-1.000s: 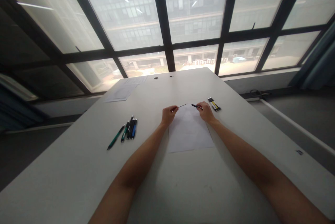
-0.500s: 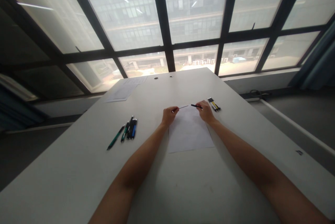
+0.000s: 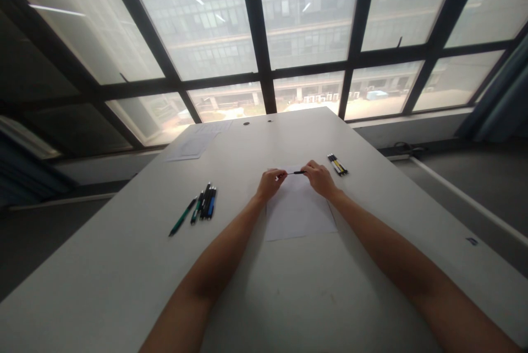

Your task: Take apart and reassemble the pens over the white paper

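My left hand pinches a thin dark pen refill between thumb and fingertips. In my right hand is a black pen barrel, pointing left toward the refill. The two parts are in line and meet end to end above the top of a white sheet of paper; how far one sits inside the other I cannot tell. Both hands are closed, with the wrists near the paper's sides. Just right of my right hand lies a row of black pens or refills with a yellow and white band.
Several pens, black, green and blue, lie on the white table at left, with a green pen set apart at an angle. Papers rest at the far left. Windows stand beyond the table's far edge.
The gap between the refill and the barrel has closed. My hands have come closer together, and less of the refill shows between them. The pens on the table have not moved.
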Available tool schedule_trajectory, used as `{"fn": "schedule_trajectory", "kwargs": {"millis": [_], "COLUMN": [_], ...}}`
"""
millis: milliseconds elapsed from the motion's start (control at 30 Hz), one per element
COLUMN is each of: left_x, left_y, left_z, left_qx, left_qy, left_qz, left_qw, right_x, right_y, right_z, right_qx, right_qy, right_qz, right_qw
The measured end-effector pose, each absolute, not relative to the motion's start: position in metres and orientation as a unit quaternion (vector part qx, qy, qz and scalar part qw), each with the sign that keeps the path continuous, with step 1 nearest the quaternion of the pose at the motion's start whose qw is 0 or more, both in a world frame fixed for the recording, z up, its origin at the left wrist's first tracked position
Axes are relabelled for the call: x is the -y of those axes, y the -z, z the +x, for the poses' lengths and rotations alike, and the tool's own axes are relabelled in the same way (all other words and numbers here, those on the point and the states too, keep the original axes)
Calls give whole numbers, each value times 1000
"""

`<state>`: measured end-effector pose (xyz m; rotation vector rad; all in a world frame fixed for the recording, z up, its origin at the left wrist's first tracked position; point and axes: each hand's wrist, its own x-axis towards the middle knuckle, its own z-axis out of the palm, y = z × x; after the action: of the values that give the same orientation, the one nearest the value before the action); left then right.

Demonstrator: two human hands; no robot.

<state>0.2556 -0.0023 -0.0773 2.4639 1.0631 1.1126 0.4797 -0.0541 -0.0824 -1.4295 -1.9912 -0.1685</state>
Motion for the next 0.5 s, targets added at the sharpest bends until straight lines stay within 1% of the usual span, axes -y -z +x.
{"fn": "schedule_trajectory", "kwargs": {"millis": [133,500], "left_x": [6,3], "left_y": [75,79], "left_z": [258,258], "left_qx": [-341,-331], "left_qy": [-384,-390], "left_qz": [848,846], "left_qw": [128,149], "right_x": [56,56], "right_y": [83,82], "right_z": [477,476], "right_qx": [780,795], "right_qy": [38,-40], "right_qz": [-529,-466], "right_qw": [333,387]}}
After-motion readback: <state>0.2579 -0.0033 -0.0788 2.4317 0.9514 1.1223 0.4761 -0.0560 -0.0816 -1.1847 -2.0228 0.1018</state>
